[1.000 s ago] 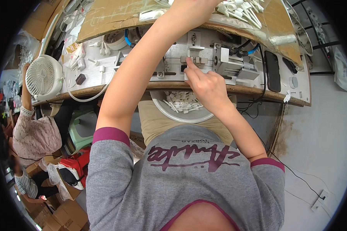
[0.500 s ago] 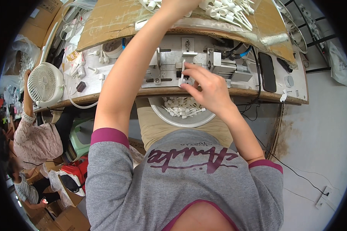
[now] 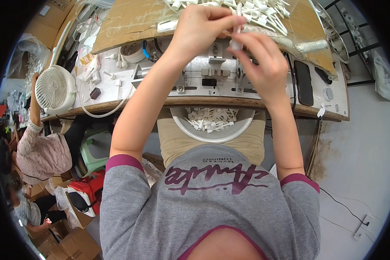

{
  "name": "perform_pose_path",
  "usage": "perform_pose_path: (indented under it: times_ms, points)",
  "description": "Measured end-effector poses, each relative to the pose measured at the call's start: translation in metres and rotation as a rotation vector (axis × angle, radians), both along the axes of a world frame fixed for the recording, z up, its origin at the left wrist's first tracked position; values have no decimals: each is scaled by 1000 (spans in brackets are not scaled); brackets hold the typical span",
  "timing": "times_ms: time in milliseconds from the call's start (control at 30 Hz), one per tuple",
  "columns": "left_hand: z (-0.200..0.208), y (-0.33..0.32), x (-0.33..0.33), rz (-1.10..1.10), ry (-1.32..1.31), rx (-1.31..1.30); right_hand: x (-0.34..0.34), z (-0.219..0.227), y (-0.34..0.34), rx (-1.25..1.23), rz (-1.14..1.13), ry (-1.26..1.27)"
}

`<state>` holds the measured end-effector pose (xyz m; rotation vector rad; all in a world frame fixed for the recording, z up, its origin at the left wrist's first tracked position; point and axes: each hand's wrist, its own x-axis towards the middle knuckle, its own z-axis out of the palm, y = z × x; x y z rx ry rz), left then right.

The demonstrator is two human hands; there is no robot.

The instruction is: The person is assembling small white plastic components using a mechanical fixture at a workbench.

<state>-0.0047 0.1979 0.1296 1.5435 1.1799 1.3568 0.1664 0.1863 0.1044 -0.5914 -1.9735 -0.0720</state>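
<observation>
Head — left hand (image 3: 203, 28) pinches white piece (image 3: 235, 44); right hand (image 3: 267, 61) too.

There is one metal fixture (image 3: 216, 73), one basket (image 3: 244, 123), one fan (image 3: 54, 89), one phone (image 3: 304, 83).

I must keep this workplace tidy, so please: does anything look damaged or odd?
Yes: the cardboard sheet has a ragged front edge, and a brown stain discolours the otherwise pale floor near the right end of the bench.

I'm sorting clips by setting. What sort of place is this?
Probably a small assembly workshop: a metal fixture on the bench, white parts heaped on cardboard, and a basket of similar pieces.
</observation>
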Motion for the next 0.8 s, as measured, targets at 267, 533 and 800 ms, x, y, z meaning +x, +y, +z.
perform_pose_path:
  times_ms: [267, 533, 800]
  points:
    - [-15, -70, -19, 116, -219, -129, -8, -69, -75, -368, 70, -137]
    - [-4, -96, -7, 188, -736, -464, -21, -84, -63, -257, -108, -455]
    - [-29, -115, -27, -113, -471, -317, -21, -72, -61, -267, -114, -523]
